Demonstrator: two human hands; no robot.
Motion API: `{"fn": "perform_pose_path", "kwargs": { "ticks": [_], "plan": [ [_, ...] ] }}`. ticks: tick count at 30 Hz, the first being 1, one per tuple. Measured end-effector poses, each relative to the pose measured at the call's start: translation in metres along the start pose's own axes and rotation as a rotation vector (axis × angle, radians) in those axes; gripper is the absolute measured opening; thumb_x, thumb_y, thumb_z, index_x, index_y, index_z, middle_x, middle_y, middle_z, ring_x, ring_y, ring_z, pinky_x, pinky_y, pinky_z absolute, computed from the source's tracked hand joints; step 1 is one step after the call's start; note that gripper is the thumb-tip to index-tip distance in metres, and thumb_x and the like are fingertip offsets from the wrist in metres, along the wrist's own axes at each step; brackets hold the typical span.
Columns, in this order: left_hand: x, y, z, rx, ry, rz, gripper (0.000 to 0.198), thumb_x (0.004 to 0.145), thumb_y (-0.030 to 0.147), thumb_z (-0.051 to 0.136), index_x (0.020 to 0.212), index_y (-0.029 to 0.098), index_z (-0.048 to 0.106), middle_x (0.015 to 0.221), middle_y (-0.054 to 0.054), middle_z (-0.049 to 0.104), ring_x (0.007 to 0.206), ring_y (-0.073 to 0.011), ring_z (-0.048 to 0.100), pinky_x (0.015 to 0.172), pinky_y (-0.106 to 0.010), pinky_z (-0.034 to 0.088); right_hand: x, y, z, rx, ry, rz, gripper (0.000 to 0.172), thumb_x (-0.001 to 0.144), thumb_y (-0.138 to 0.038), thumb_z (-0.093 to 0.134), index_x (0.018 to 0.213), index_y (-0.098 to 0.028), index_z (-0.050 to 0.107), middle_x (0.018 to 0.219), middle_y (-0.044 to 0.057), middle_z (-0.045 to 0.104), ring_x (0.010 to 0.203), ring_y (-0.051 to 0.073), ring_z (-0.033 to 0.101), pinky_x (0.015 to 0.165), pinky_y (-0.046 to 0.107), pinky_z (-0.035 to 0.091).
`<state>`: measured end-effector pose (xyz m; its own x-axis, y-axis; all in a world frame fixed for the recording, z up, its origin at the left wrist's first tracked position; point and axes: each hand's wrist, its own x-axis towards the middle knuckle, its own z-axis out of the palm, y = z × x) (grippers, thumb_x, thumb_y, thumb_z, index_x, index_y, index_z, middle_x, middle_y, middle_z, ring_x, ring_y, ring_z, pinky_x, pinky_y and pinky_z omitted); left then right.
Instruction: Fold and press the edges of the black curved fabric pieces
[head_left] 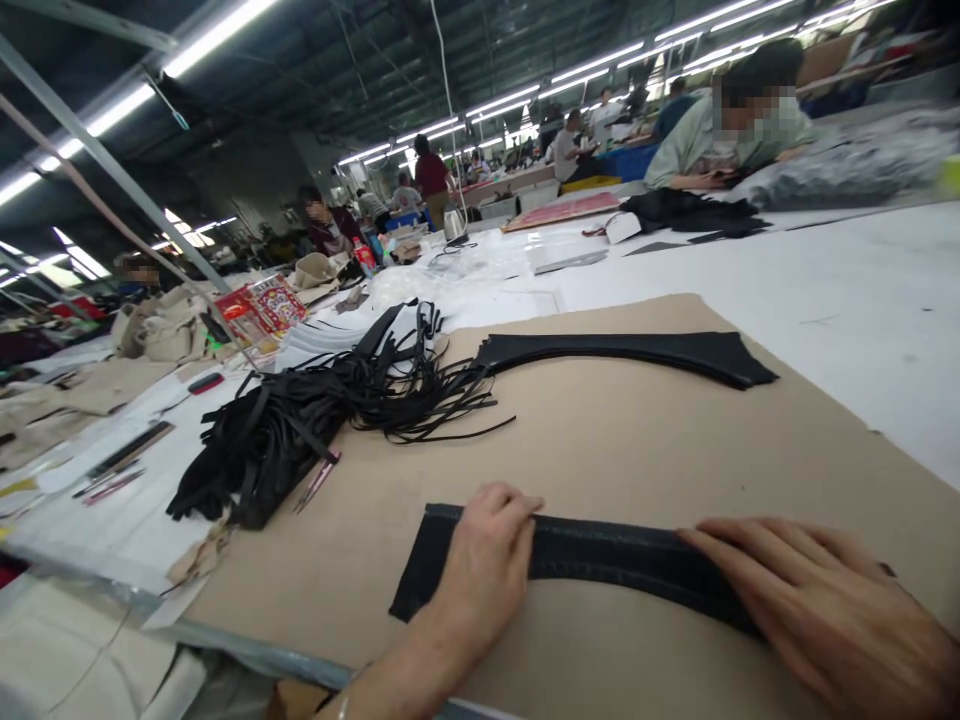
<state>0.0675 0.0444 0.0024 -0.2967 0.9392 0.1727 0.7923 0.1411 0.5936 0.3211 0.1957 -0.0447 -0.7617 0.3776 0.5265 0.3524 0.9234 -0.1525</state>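
A long, curved black leather-like panel (600,555) lies on a tan board (637,450) in front of me. My left hand (495,540) is closed at the panel's left part, fingers bent over its upper edge. On the right part lies my right hand (825,600), fingers stretched out flat and covering that end. Farther back on the board rests a similar curved black stack (622,348). To its left is a heap of thin black strips (300,430), with pink-handled tweezers (319,480) beside it.
A white table (862,270) extends behind and right of the board. At left are a dark flat bar (129,450), a red-and-black object (205,383) and a red patterned packet (274,303). Across the table a person (735,130) leans near grey plastic-wrapped goods (847,165).
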Motion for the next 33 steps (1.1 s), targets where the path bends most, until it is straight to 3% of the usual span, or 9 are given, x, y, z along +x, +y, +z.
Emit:
{"fn": "perform_pose_path", "kwargs": {
  "ticks": [2, 6, 10, 14, 21, 28, 33],
  "plan": [
    [0.002, -0.025, -0.028, 0.075, -0.009, -0.089, 0.025, 0.09, 0.009, 0.048, 0.104, 0.02, 0.066, 0.102, -0.005, 0.062, 0.102, -0.0185, 0.055, 0.093, -0.032, 0.044, 0.029, -0.027, 0.001, 0.111, -0.089, -0.07, 0.033, 0.089, -0.013, 0.045, 0.115, -0.024, 0.062, 0.106, 0.007, 0.064, 0.09, 0.022, 0.057, 0.079, 0.039, 0.042],
    [0.003, -0.07, -0.066, 0.142, -0.091, -0.143, 0.022, 0.084, 0.007, 0.052, 0.097, 0.019, 0.066, 0.1, -0.006, 0.062, 0.102, -0.0226, 0.055, 0.092, -0.037, 0.042, 0.087, -0.078, 0.017, 0.296, -0.352, 0.04, 0.021, 0.095, -0.014, 0.045, 0.107, -0.021, 0.061, 0.105, 0.006, 0.06, 0.092, 0.021, 0.054, 0.082, 0.037, 0.042],
    [0.001, -0.088, -0.072, 0.165, -0.183, -0.128, 0.022, 0.081, 0.007, 0.054, 0.093, 0.021, 0.065, 0.098, -0.004, 0.061, 0.099, -0.0215, 0.054, 0.089, -0.034, 0.042, 0.127, -0.117, 0.042, 0.285, -0.469, 0.072, 0.013, 0.093, -0.017, 0.054, 0.102, -0.019, 0.063, 0.103, 0.005, 0.06, 0.097, 0.024, 0.052, 0.086, 0.039, 0.041],
    [0.005, -0.093, -0.069, 0.171, -0.219, -0.106, 0.019, 0.08, 0.006, 0.052, 0.088, 0.02, 0.062, 0.092, -0.003, 0.059, 0.094, -0.0208, 0.052, 0.085, -0.032, 0.041, 0.145, -0.139, 0.06, 0.197, -0.522, 0.085, 0.009, 0.092, -0.019, 0.057, 0.098, -0.018, 0.064, 0.101, 0.006, 0.061, 0.098, 0.025, 0.053, 0.085, 0.04, 0.039],
    [0.014, -0.095, -0.074, 0.142, -0.256, -0.069, 0.018, 0.076, 0.004, 0.049, 0.078, 0.021, 0.058, 0.09, -0.003, 0.056, 0.092, -0.0191, 0.05, 0.081, -0.029, 0.04, 0.157, -0.149, 0.071, 0.116, -0.572, 0.126, 0.017, 0.093, -0.011, 0.048, 0.096, -0.019, 0.063, 0.098, 0.006, 0.062, 0.095, 0.025, 0.053, 0.084, 0.04, 0.035],
    [0.011, -0.093, -0.071, 0.147, -0.25, -0.049, 0.023, 0.073, 0.002, 0.046, 0.084, 0.02, 0.054, 0.087, -0.001, 0.058, 0.087, -0.0194, 0.05, 0.078, -0.031, 0.039, 0.159, -0.144, 0.073, 0.284, -0.546, 0.167, 0.016, 0.087, -0.008, 0.05, 0.09, -0.018, 0.063, 0.098, 0.006, 0.061, 0.094, 0.022, 0.053, 0.08, 0.035, 0.034],
    [0.011, -0.093, -0.073, 0.152, -0.292, -0.014, 0.024, 0.077, 0.002, 0.047, 0.082, 0.021, 0.061, 0.087, -0.001, 0.059, 0.092, -0.0197, 0.051, 0.084, -0.033, 0.038, 0.16, -0.136, 0.073, 0.409, -0.558, 0.15, 0.019, 0.091, -0.009, 0.048, 0.098, -0.018, 0.063, 0.096, 0.004, 0.065, 0.092, 0.02, 0.056, 0.081, 0.034, 0.032]
  ]
}}
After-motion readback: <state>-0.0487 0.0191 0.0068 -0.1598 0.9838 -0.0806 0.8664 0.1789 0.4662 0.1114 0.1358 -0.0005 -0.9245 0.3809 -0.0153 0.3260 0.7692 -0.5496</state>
